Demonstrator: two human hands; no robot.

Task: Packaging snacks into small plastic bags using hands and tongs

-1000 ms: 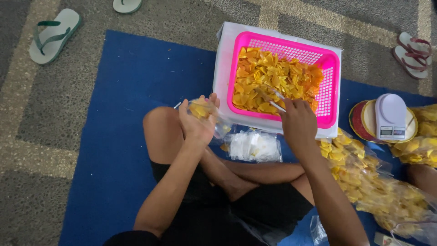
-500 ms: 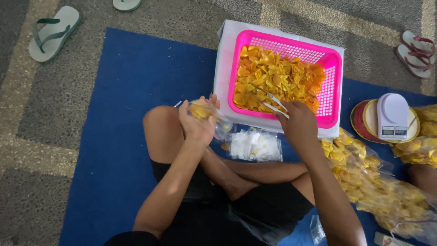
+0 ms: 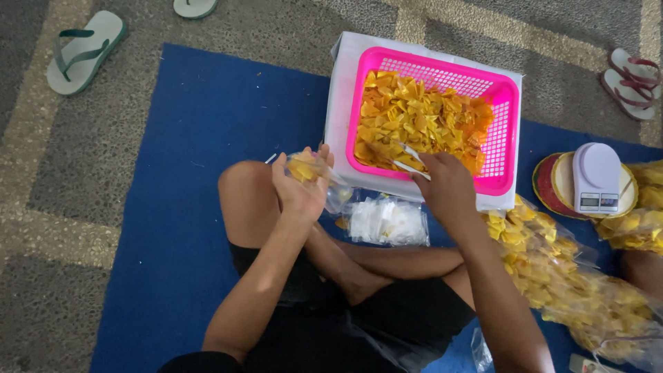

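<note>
Head view, left hand (image 3: 298, 185) holding bag (image 3: 312, 168), right hand (image 3: 447, 186) gripping tongs (image 3: 407, 160)

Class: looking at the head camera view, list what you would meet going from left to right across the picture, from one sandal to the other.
Green-strapped sandal → left hand holding a clear bag of chips → pink basket of yellow chips → white kitchen scale → red-strapped sandal.

Floor: you sit on grey patterned carpet (image 3: 207, 27) crossed by pale beige bands. Blue mat (image 3: 186, 173) laid over it, its edges square to your view. Green-strapped sandal (image 3: 83, 52) at upper left; a second pale sandal (image 3: 193, 7) cut off by the top edge. Red-strapped sandals (image 3: 628, 83) at upper right. Light: even, soft shadows.
</note>
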